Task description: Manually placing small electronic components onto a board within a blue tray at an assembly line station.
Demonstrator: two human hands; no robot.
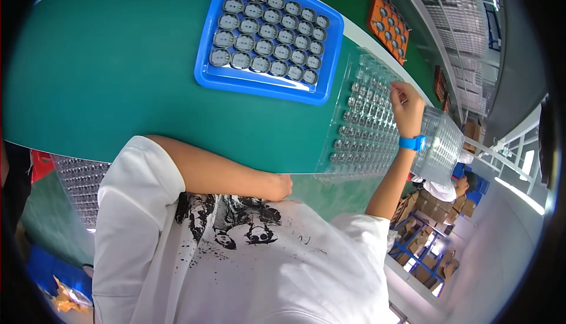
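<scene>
Two hands busy: right hand pinching something small over clear blister tray, left hand clenched at table edge; could knock tray's seated parts loose.

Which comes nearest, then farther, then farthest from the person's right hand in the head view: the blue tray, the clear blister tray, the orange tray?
1. Clear blister tray, under the right hand.
2. Blue tray, to its left.
3. Orange tray, up the bench.

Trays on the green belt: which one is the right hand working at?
The clear plastic blister tray, right of the blue tray. The right hand rests on its far edge; the blue and orange trays lie untouched farther up.
</scene>
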